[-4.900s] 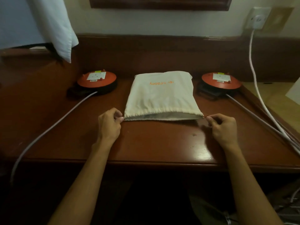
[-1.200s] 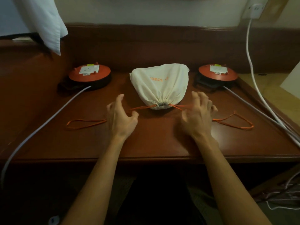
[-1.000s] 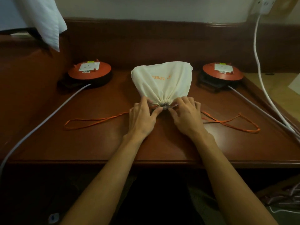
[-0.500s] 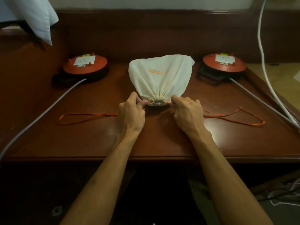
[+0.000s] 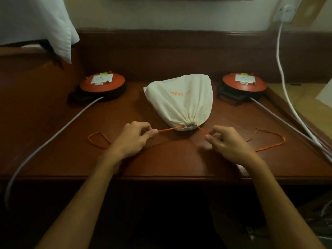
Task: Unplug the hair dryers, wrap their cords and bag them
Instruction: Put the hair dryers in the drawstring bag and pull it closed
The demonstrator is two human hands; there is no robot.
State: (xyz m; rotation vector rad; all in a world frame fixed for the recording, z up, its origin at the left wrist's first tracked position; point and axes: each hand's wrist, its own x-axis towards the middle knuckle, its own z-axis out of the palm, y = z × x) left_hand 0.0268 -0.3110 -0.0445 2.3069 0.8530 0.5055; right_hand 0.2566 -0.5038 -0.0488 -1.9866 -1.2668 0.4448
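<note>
Two hands over the table (image 5: pixel 161 164) in the head view, so that's what I'm looking at. The cream drawstring bag (image 5: pixel 181 99) lies in the middle of the table toward the back, its mouth cinched tight and pointing at me, orange lettering upside down on top. Whatever's inside is hidden by the cloth, it just looks bulgy.

My left hand (image 5: pixel 131 141) pinches the orange drawstring (image 5: pixel 168 129) between thumb and forefinger just left of the cinched mouth, and the string runs taut from the fingers to the bag. A slack loop of it lies on the table past the wrist. My right hand (image 5: pixel 228 142) has its fingers curled on the string just right of the mouth, with a longer loop trailing off to the right.

Either side of the bag sits an orange cord reel (image 5: pixel 102 83), the other reel (image 5: pixel 244 82) on the right, each with a grey cable (image 5: pixel 59 130) running off the front edge. A white cable (image 5: pixel 280 65) hangs from the wall socket (image 5: pixel 286 12). White cloth (image 5: pixel 45 20) hangs top left.
</note>
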